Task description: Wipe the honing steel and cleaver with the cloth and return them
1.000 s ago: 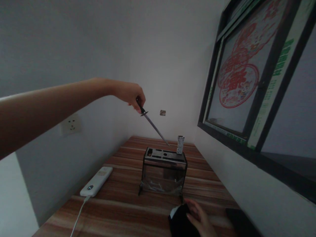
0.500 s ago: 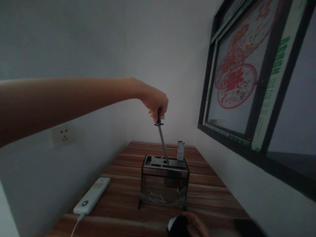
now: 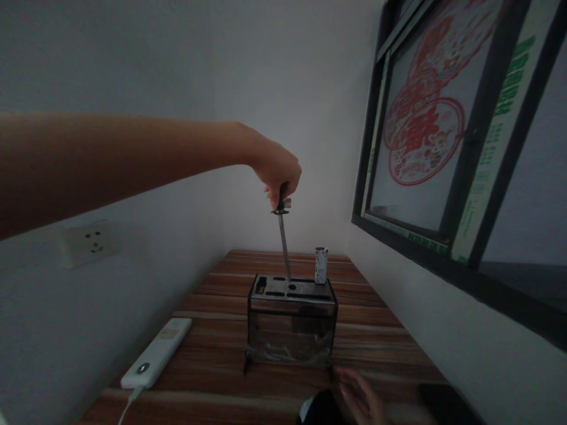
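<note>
My left hand (image 3: 280,177) is closed around the black handle of a honing steel (image 3: 284,248), just above its guard. The thin grey rod points down, its tip at the top of a knife block (image 3: 270,304) near the round hole; whether it has entered an opening I cannot tell. The block has a slotted metal top and see-through sides. From its right end rises a silver patterned handle (image 3: 321,265). Low in view, my right hand (image 3: 359,398) has its fingers loosely stretched near the block's right foot, beside a black and white thing (image 3: 322,408) of unclear kind.
On the left of the wood-grain table (image 3: 208,354) lies a white power strip (image 3: 157,354) with a cable. A dark flat thing (image 3: 447,404) is at the front right. Walls flank the table, with a wall socket (image 3: 91,243) left and a dark-framed window (image 3: 425,141) right.
The rod has become more upright and its tip has moved left across the block's top. My right hand has come further into view, and the camera view has shifted slightly.
</note>
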Motion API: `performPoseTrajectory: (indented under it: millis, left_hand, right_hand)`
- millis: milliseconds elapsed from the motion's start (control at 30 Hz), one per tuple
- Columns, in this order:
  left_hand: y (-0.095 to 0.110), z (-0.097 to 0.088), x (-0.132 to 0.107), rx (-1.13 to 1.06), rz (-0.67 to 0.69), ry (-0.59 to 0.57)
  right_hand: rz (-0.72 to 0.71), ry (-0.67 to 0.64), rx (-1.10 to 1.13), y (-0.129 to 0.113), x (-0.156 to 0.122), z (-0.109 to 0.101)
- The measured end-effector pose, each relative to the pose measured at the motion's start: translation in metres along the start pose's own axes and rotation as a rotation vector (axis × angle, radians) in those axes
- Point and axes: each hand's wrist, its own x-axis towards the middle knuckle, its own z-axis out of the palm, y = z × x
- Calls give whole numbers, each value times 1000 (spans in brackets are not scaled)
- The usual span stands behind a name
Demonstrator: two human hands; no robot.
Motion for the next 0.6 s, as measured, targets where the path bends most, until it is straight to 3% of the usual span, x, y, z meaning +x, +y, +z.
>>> performPoseTrajectory:
  millis: [100,200,367,600]
  left_hand:
    - [2,-3,2,-33,-1,-4]
    - [3,-4,7,-112,-4,-5]
    - [-3,1,17,-144,74,7]
    - [-7,4,21,-117,80,16]
  right_hand:
    - [-48,141,44,-17,15,-5]
    - [-152,169,74,-40,37,-2]
    - [-263,23,122,-61,73,12]
    - [-262,-116,188,-52,86,23]
